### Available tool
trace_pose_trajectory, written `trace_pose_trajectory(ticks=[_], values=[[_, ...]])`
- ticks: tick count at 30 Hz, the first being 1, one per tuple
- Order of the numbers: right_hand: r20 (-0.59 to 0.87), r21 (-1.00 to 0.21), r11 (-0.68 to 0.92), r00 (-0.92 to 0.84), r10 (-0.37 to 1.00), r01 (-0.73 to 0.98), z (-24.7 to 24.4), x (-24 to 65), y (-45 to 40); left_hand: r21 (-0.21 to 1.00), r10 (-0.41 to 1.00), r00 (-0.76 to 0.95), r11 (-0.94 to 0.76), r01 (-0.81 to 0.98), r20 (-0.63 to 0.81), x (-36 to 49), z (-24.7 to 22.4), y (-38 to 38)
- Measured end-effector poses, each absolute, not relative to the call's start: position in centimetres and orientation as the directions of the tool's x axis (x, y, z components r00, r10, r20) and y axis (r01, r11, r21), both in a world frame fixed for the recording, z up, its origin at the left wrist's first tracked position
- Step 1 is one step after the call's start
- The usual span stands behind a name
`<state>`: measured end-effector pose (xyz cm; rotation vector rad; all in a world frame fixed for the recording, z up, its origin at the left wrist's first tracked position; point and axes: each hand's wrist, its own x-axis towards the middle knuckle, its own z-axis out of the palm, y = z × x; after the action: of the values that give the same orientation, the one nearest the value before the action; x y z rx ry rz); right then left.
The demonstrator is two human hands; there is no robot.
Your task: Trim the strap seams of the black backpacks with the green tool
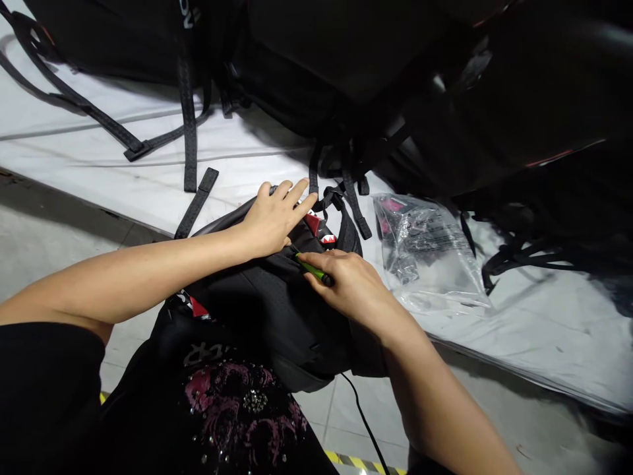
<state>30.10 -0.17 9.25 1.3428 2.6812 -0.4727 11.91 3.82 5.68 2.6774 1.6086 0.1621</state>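
Observation:
A black backpack (291, 316) with red and white trim lies in front of me, partly over the edge of the white table. My left hand (271, 221) rests on its upper side, palm down with the fingers spread. In my right hand (351, 280) is a green, pen-like tool (315, 271) with a dark end; its tip points at the bag's fabric close to my left thumb. What the tip touches is too small to tell.
Several black bags (316, 59) with hanging straps (188, 132) stand along the back of the white table (237, 152). To the right lies a clear plastic bag (430, 254) with dark and pink contents. A black cord (363, 415) hangs below the backpack.

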Motion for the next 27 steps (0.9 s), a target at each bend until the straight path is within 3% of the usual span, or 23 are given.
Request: trace_pose_trajectory(ticks=[3,7,14,24,27], values=[[-0.217,-0.212,0.557,-0.595,0.774,0.803,9.4,29.6,-0.4,0.061,0.878,0.469,-0.475,0.878,0.095,11.9,5.6,3.8],[-0.179,-0.072,0.546,-0.55,0.816,0.834,9.2,29.2,-0.9,0.057,0.88,0.463,-0.47,0.881,0.107,11.9,5.6,3.8],[-0.189,-0.028,0.467,-0.463,0.866,0.884,9.2,28.5,-1.4,0.065,0.883,0.462,-0.468,0.881,0.087,11.9,5.7,3.8],[-0.012,-0.408,0.333,-0.37,0.929,0.85,7.4,29.7,-2.4,0.092,0.882,0.465,-0.471,0.877,0.079,11.9,5.6,3.7],[-0.009,-0.454,0.318,-0.361,0.932,0.832,7.1,29.7,-2.4,0.1,0.882,0.463,-0.47,0.877,0.086,11.8,5.5,3.7]])
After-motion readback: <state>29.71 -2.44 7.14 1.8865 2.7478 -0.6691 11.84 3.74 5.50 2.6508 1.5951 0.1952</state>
